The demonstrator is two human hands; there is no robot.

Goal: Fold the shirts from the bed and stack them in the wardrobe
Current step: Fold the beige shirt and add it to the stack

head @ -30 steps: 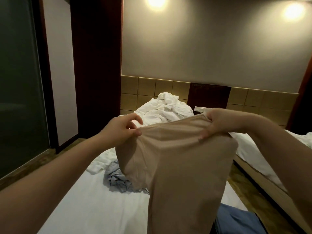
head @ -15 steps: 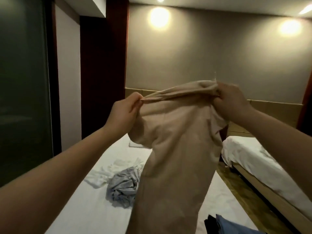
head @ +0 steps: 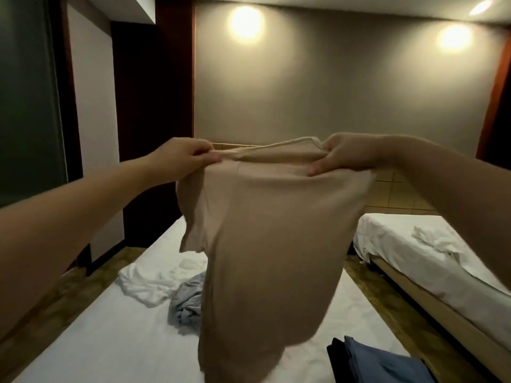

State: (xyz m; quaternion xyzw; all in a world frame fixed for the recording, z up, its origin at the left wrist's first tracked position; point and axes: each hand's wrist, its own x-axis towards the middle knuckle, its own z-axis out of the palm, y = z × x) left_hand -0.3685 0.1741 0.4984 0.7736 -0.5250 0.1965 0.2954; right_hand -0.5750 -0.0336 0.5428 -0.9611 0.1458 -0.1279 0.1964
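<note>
Beige shirt [head: 271, 244]: held up in the air at the centre of the frame, spread between both hands. Its body hangs straight down and its lower hem is blurred just above the bed. One short sleeve droops at centre left.
Left hand [head: 182, 158]: centre left, fingers curled over the shirt's top edge and grasping the fabric at the shoulder.
Right hand [head: 345, 156]: centre right, clamped on the other end of the top edge, with the thumb lying across the front of the fabric. The neckline runs between the two hands.
Bed [head: 110, 341]: a white sheet fills the lower left and lower centre of the frame, below the hanging shirt.
White garment [head: 149, 280]: crumpled on the bed at lower left, just left of the shirt's body.
Grey-blue garment [head: 188, 302]: bunched on the bed, touching the white one, its right side hidden behind the beige shirt.
Blue garment [head: 387, 363]: lies flat at the lower right corner of the bed, with a black garment [head: 336, 355] showing along its left edge.
Second bed [head: 414, 258]: at the right of the frame, apart from the first across a strip of floor, with a rumpled white cloth [head: 431, 239] on it.
Wall lights [head: 244, 22]: two bright glows on the grey wall across the top of the frame.
Glass panel [head: 25, 92]: dark green, upper left edge.
</note>
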